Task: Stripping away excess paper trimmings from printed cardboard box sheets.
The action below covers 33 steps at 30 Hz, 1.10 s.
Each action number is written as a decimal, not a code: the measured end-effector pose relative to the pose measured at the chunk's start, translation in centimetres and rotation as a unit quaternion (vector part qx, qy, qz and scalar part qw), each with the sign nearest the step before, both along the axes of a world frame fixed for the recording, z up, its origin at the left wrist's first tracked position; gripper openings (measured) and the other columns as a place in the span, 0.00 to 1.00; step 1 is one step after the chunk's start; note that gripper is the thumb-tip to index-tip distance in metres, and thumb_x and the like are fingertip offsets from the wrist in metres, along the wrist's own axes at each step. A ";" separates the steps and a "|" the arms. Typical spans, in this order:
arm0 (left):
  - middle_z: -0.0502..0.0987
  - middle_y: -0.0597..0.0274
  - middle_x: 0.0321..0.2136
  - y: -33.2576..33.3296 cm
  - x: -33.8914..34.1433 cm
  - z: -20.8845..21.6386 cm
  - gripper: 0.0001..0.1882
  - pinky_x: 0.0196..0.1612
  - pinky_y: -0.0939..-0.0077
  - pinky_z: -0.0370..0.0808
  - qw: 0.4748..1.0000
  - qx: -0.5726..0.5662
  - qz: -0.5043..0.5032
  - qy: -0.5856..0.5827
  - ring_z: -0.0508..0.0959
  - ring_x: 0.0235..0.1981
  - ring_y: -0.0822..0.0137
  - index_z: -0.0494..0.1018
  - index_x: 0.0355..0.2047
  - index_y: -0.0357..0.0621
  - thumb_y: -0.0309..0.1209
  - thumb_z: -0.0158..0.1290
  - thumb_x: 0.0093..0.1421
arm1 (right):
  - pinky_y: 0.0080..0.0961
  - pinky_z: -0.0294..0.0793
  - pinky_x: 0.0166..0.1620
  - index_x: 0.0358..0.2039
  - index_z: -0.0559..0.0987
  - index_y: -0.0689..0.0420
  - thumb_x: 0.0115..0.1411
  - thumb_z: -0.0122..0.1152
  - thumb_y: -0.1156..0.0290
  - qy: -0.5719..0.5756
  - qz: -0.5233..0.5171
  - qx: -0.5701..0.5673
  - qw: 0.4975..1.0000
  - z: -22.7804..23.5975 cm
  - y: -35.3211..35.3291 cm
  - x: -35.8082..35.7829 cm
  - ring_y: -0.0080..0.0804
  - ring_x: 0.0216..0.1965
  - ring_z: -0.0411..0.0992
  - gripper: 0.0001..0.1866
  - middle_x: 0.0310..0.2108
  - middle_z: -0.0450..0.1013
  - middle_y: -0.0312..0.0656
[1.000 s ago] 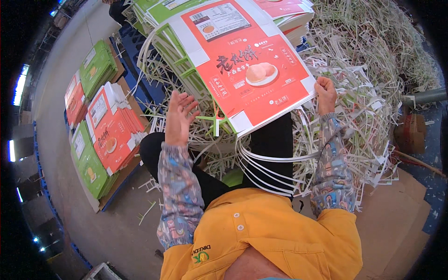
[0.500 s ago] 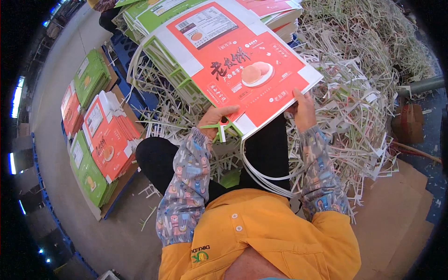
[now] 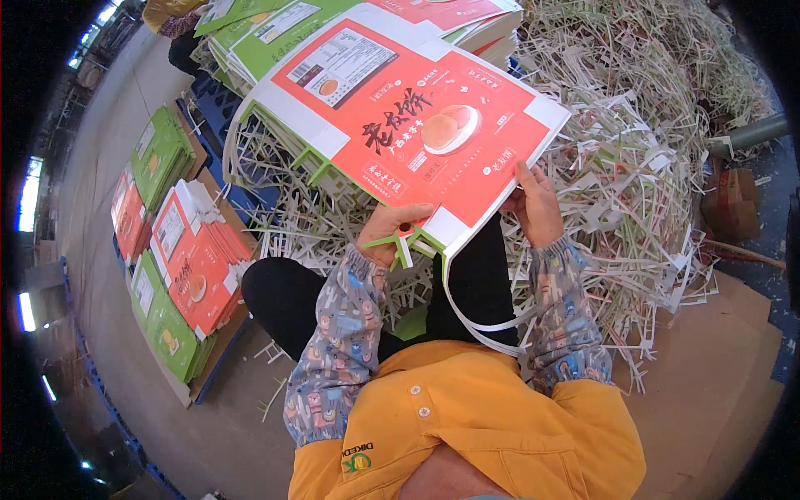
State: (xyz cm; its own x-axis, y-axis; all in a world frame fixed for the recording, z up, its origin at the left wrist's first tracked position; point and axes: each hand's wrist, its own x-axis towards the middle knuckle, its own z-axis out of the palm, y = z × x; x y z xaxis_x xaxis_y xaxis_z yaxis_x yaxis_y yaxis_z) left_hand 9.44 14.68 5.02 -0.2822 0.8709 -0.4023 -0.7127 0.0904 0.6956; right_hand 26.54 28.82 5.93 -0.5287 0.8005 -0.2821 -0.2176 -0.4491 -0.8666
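Observation:
A stack of die-cut printed cardboard sheets lies tilted in front of me, its top sheet red with a round cake pictured on it and white flaps. My left hand is closed on the near left corner, thumb along the top and the other fingers partly hidden. Beside those fingers a green and white scrap strip juts out. My right hand pinches the near right edge, thumb on top and fingertips underneath. Along the left side, green waste tabs stick out from the layered edges. Pale loops of trim hang below the corner.
More green and red sheets are piled behind the stack. A large heap of shredded paper strips spreads to the right. At left, stacked green and red sheets rest on a pallet. Flattened brown cardboard covers the right floor.
The top sheet and the stack's near edge have shifted slightly left and down. My left hand has moved a little right and my right hand a little left; both keep their hold.

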 end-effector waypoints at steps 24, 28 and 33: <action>0.73 0.51 0.35 -0.8 -0.8 3.9 0.23 0.38 0.71 0.76 0.993 0.080 0.076 -0.034 0.76 0.33 0.61 0.64 0.42 0.30 0.17 0.53 0.42 | 0.23 0.64 0.28 0.32 0.72 0.57 0.59 0.44 0.60 -0.369 -0.047 0.494 0.786 -8.8 14.8 13.9 0.30 0.25 0.69 0.13 0.23 0.69 0.40; 0.73 0.52 0.35 -1.6 -1.0 5.1 0.26 0.37 0.74 0.75 0.991 0.106 0.038 -0.068 0.76 0.34 0.64 0.64 0.44 0.32 0.17 0.53 0.40 | 0.30 0.64 0.34 0.34 0.72 0.58 0.56 0.49 0.64 -0.542 -0.097 0.435 0.713 -8.8 22.5 18.4 0.37 0.29 0.68 0.11 0.26 0.69 0.44; 0.73 0.55 0.35 -1.0 -0.7 3.3 0.27 0.38 0.76 0.73 0.998 0.050 0.010 -0.035 0.75 0.35 0.66 0.64 0.44 0.35 0.18 0.55 0.40 | 0.39 0.65 0.40 0.39 0.70 0.60 0.57 0.45 0.62 -0.559 -0.143 0.672 0.464 -7.2 18.7 11.6 0.49 0.33 0.68 0.15 0.30 0.70 0.49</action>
